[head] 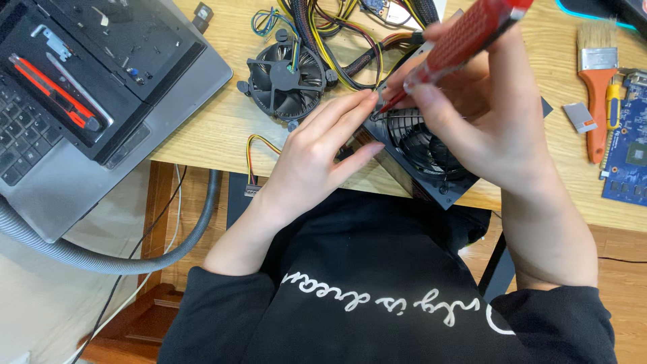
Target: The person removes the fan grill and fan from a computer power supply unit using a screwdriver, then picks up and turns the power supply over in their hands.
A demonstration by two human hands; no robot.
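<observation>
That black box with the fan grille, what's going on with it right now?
A person at a wooden desk is working on a power supply at the desk's front edge. The right hand holds a red screwdriver, its tip at a corner of the fan grille. The left hand steadies the box, fingertips by the tip. A loose cooler fan, a laptop and a brush lie around.

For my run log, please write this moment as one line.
right hand: holds red-handled screwdriver, tip at fan grille corner | left hand: steadies black box-shaped power supply | nearby: black round cooler fan
</observation>
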